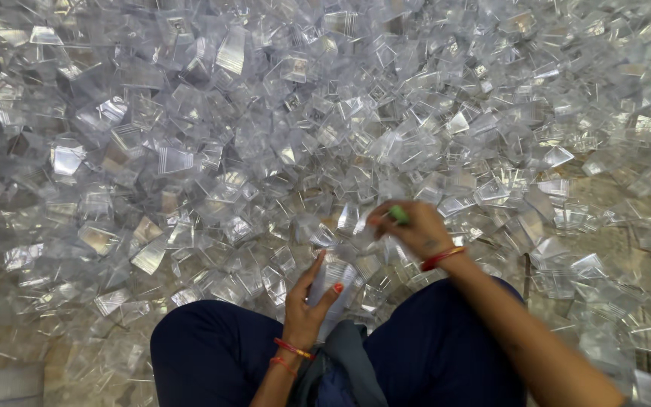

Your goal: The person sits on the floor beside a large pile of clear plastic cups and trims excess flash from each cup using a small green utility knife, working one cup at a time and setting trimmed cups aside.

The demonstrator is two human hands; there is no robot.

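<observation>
My left hand [304, 305] grips a stack of small clear plastic pouches [333, 283], held upright above my lap. My right hand [410, 226] reaches forward over the heap with fingers curled; a small green object [398, 215] shows at its fingertips, and a clear pouch [383, 235] seems pinched beneath them. Both wrists wear red thread bands. My knees in dark blue trousers [212, 354] frame the bottom of the view.
A huge heap of small transparent plastic pouches [280, 136] covers the floor ahead and on both sides. Bare tan floor [612, 241] shows through at the right. A grey cloth [348, 362] lies in my lap.
</observation>
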